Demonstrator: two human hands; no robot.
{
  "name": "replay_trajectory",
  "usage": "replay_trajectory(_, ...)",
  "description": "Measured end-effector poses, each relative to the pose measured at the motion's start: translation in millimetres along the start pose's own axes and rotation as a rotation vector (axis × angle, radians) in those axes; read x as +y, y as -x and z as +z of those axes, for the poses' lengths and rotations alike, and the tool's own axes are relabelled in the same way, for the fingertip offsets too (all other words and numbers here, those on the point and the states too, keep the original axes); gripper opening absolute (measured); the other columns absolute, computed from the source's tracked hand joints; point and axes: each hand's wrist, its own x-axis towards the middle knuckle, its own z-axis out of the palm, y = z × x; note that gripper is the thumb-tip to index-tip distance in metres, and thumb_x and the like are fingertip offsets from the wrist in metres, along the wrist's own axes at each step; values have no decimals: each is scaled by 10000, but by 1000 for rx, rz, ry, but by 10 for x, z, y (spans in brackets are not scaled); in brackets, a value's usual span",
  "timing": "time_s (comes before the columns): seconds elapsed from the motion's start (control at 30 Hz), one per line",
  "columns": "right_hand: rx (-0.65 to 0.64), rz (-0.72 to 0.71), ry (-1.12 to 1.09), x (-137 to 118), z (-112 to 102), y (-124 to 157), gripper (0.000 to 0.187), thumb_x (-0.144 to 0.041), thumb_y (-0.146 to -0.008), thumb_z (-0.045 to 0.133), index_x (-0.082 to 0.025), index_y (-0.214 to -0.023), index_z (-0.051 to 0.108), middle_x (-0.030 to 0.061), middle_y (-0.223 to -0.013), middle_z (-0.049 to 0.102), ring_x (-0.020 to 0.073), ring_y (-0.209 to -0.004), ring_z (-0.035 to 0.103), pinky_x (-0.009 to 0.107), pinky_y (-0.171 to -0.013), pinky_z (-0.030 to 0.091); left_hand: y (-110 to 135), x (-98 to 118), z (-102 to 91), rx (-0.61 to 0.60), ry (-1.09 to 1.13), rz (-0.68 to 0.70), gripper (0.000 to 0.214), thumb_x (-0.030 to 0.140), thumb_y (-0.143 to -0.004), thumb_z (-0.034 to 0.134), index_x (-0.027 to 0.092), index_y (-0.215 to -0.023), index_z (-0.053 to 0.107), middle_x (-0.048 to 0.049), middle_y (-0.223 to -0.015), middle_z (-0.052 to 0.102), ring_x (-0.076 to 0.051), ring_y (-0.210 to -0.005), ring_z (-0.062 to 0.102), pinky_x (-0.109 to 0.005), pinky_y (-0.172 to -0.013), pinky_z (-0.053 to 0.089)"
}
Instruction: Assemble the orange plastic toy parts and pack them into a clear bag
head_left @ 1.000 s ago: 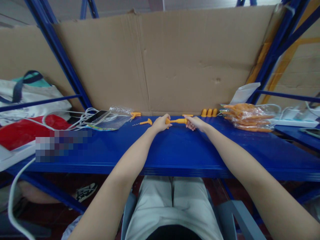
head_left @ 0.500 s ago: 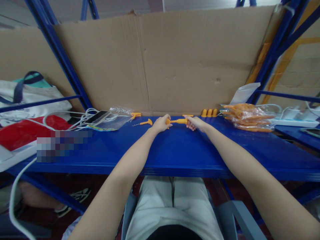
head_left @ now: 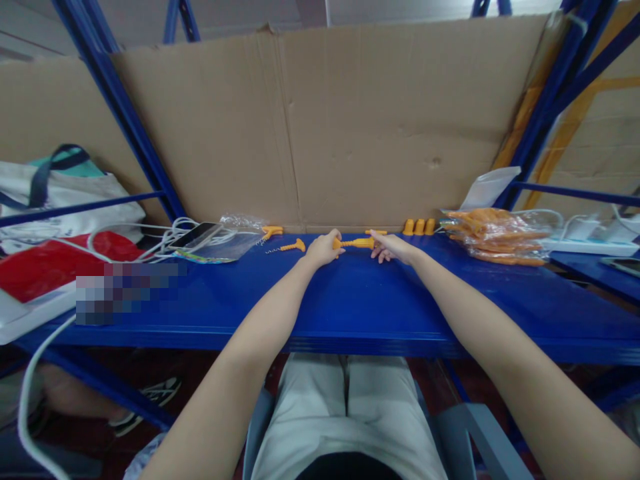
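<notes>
Over the blue table, an orange corkscrew point(head_left: 363, 243) lies level between my two hands. My left hand point(head_left: 324, 248) is closed round its handle end at the left. At the other end, my right hand point(head_left: 395, 248) keeps its thumb and forefinger on the wide orange sleeve, while its other fingers are spread below. The metal spiral of this corkscrew is hidden. Left of my left hand lies another orange corkscrew point(head_left: 293, 246) with its spiral bare. Behind it, a further orange corkscrew point(head_left: 273, 231) rests by a clear plastic bag.
Several orange caps point(head_left: 417, 227) stand by the cardboard wall point(head_left: 350, 120). Plastic-wrapped orange parts point(head_left: 495, 233) are piled on the right, near a white power strip point(head_left: 593, 247). White cables point(head_left: 175, 240), a phone point(head_left: 197, 233) and a red bag point(head_left: 60, 257) lie left. An orange piece point(head_left: 376, 232) lies behind my right hand.
The lower fingers of my right hand have loosened and spread from their curl round the sleeve. My left hand and the corkscrew have barely moved.
</notes>
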Motion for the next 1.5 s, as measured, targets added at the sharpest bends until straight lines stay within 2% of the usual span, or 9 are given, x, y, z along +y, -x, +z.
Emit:
replay_trajectory(0.1,-50,-67,-29,21,-34,33,257,-348,-897,608,-160,-1071,612,64,-812,726,69,-478,590,153,-357,322,3,11,-8,-10,-25,-9,297,323,-808,677,246,-1068,555,-28,-845,689,-224,-925,653,-272,-747,448)
replay_trajectory(0.2,-70,-72,-64,38,-59,45,325,-223,-836,681,-164,-1147,607,74,-906,734,71,-530,621,146,-375,342,5,13,-6,-31,-45,-24,314,338,-831,644,245,-1117,551,-55,-943,700,-234,-964,654,-288,-782,458)
replay_trajectory(0.37,-25,-58,-63,42,-49,27,285,-233,-856,664,-136,-1120,620,70,-816,718,65,-502,596,137,-369,346,13,7,20,-39,-33,-29,558,328,-869,585,224,-1380,386,-135,-1194,654,-261,-1100,622,-336,-877,465)
replay_trajectory(0.5,66,-90,16,40,-3,-16,282,-317,-864,663,-127,-1071,636,59,-792,703,47,-449,553,139,-359,359,16,-1,31,-45,-27,-18,644,318,-869,579,193,-1440,308,-170,-1317,581,-276,-1185,580,-362,-935,456)
replay_trajectory(0.7,291,-210,391,77,46,-73,374,-467,-868,604,-117,-747,660,22,-566,632,55,-360,472,178,-373,361,-3,-5,30,-123,-106,20,483,335,-873,564,191,-1324,472,-120,-1313,598,-249,-1209,563,-339,-975,451)
replay_trajectory(0.87,329,-183,642,88,49,-62,559,-562,-903,445,-160,-553,615,39,-438,565,113,-408,535,210,-445,413,-14,1,30,-192,-185,25,412,353,-887,528,208,-1273,535,-79,-1271,634,-230,-1176,587,-327,-970,460)
replay_trajectory(1.03,366,-62,795,14,82,-38,529,-587,-876,461,-133,-805,723,113,-657,697,215,-704,693,250,-613,491,-15,2,24,-202,-194,25,389,357,-883,533,207,-1240,576,-66,-1268,640,-224,-1167,591,-314,-959,466)
replay_trajectory(1.17,418,-4,859,-19,115,-23,560,-586,-878,446,-115,-1010,718,168,-974,727,272,-983,681,284,-752,508,-16,10,14,-211,-193,16,386,350,-885,534,207,-1241,582,-61,-1273,638,-215,-1172,587,-302,-951,469)
replay_trajectory(1.5,501,51,848,-23,170,2,582,-565,-880,457,-89,-1114,696,215,-1116,687,311,-1085,644,331,-844,501,-18,0,15,-209,-188,28,397,351,-882,544,203,-1248,585,-64,-1264,641,-219,-1164,590,-301,-944,472)
